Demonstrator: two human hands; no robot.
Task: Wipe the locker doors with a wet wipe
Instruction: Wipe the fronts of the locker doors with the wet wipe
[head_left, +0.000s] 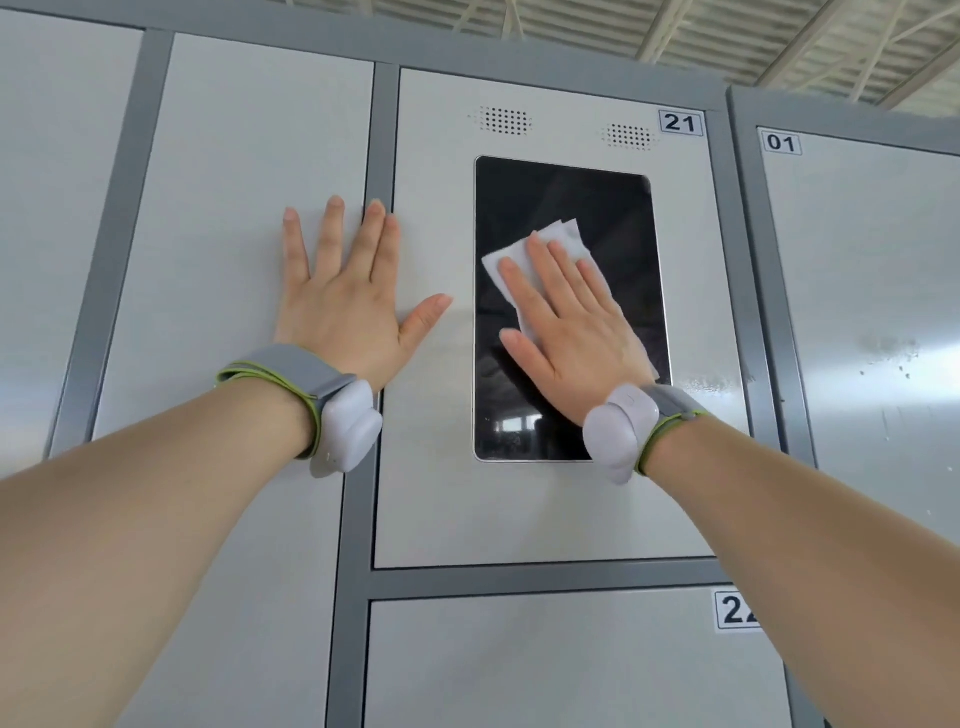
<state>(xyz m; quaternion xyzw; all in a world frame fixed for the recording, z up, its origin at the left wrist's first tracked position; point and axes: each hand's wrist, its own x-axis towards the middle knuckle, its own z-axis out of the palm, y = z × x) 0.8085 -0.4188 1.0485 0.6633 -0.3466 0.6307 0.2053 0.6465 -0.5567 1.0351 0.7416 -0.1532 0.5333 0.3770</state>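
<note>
Locker door 21 (431, 493) is pale grey with a black screen (566, 202) set into it. My right hand (571, 332) lies flat with straight fingers on that screen and presses a white wet wipe (563, 241) against the glass; the wipe shows above and left of the fingers. My left hand (348, 296) rests flat with spread fingers on the neighbouring door (234, 182), its thumb reaching across the dark grey frame post (382, 130) onto door 21.
Door 22 (545, 665) sits below door 21. A second locker block with door 01 (857, 260) stands to the right, with smudges on its face. Another pale door (47, 182) is at far left. A ribbed ceiling (675, 31) shows above the lockers.
</note>
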